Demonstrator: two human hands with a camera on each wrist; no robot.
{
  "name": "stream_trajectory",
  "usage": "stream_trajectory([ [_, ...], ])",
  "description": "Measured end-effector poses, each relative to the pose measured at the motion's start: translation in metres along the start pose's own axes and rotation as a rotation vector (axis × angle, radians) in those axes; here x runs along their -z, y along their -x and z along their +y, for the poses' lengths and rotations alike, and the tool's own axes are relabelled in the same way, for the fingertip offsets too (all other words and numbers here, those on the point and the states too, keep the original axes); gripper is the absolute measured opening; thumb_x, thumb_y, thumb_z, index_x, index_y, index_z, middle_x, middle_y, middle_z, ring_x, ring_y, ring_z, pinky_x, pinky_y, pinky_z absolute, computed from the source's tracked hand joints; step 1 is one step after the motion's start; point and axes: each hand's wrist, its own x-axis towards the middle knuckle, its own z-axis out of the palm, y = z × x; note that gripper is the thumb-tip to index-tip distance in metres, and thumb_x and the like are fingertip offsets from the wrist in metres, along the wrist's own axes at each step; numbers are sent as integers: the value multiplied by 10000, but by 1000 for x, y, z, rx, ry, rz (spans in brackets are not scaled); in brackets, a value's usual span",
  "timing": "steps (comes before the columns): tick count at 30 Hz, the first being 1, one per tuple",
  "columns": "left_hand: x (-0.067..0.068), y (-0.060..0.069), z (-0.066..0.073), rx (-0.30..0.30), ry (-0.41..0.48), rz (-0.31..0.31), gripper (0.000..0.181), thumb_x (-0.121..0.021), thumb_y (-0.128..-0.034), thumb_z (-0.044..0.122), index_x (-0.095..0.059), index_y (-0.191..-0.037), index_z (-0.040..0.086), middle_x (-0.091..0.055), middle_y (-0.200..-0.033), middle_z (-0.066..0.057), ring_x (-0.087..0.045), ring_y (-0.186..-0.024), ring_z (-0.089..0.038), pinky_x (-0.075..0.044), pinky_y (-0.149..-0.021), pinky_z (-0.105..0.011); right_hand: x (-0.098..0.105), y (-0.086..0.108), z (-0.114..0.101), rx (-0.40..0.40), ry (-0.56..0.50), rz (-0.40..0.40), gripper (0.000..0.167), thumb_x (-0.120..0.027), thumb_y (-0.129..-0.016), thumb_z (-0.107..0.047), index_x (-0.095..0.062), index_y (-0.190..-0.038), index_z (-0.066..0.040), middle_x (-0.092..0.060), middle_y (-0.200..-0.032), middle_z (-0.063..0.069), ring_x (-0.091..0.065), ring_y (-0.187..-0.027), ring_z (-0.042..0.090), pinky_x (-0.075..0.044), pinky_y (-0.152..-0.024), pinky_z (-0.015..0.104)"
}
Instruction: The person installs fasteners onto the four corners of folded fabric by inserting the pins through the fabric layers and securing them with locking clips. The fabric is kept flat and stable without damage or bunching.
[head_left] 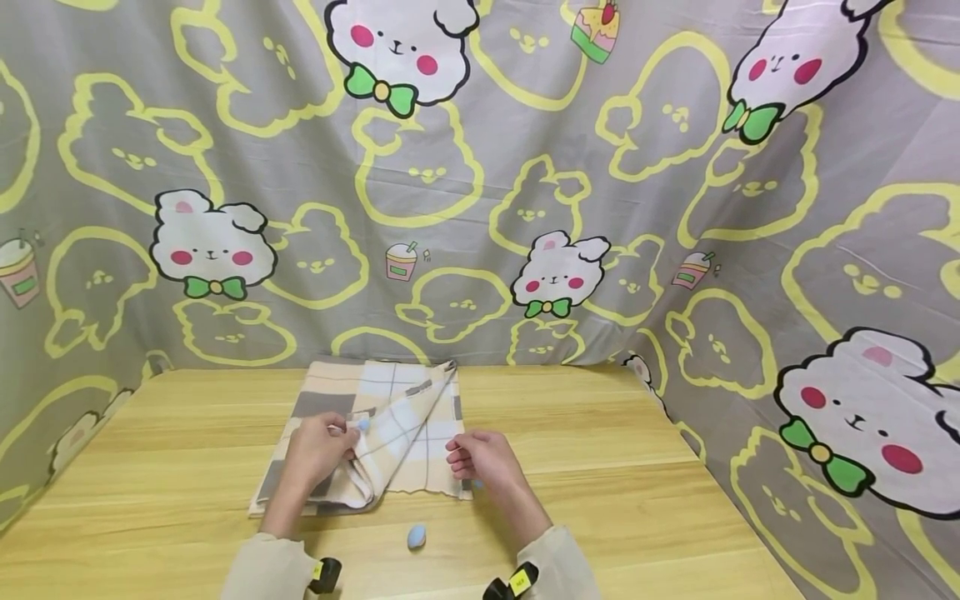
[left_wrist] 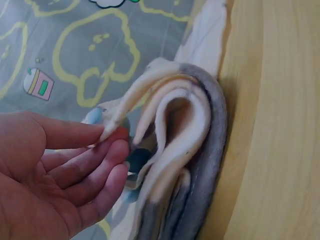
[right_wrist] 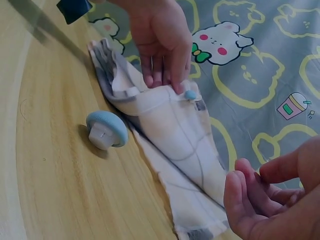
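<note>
A folded plaid cloth [head_left: 405, 433] in beige, white and grey lies on the table, one layer turned back diagonally. My left hand [head_left: 318, 450] pinches its edge between thumb and fingers; in the left wrist view the hand [left_wrist: 65, 175] grips a layer beside the cloth's rolled folds [left_wrist: 185, 135]. A small light-blue round piece [right_wrist: 190, 94] sits on the cloth by those fingertips. My right hand [head_left: 487, 462] is at the cloth's right edge, fingers loosely bent, with nothing visible in them. A blue-and-white knob-like piece [head_left: 416, 536] rests on the table in front of the cloth.
The wooden table [head_left: 615, 500] extends to both sides of the cloth. Behind and beside it hangs a grey curtain [head_left: 450, 167] with rabbit and yellow outline prints. Another bit of blue [head_left: 477, 483] shows under my right hand.
</note>
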Motion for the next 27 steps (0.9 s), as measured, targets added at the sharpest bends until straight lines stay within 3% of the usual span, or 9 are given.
stream_trajectory([
  [9, -6, -1, -2, 22, 2, -30, 218, -632, -930, 50, -663, -1081, -105, -707, -689, -52, -667, -618, -150, -450, -588, -285, 2, -2, 2, 4, 12, -5, 267, -518, -1016, -98, -670, -1004, 121, -618, -727, 7, -589, -619, 73, -529, -586, 192],
  [16, -8, -2, -6, 32, -39, -16, 126, -647, -909, 82, -629, -899, -43, -681, -638, -40, -637, -608, -148, -410, -554, -289, 4, -3, 1, 2, 20, 6, 258, -519, -1015, -99, -677, -988, 103, -622, -732, 12, -592, -623, 78, -534, -595, 198],
  [22, -6, -1, -4, 55, -80, 4, 180, -682, -900, 140, -595, -891, -17, -681, -651, -44, -622, -615, -167, -401, -568, -301, 4, -3, 2, 6, 33, 14, 261, -530, -1010, -102, -677, -1000, 113, -628, -732, 13, -592, -620, 77, -537, -598, 206],
  [27, -6, 1, 7, 10, -132, 57, 186, -691, -904, 160, -578, -858, 20, -662, -663, -44, -579, -612, -198, -392, -551, -314, 5, -3, 1, 21, 49, 39, 255, -532, -1007, -83, -663, -1020, 136, -632, -736, 30, -592, -626, 87, -542, -606, 218],
])
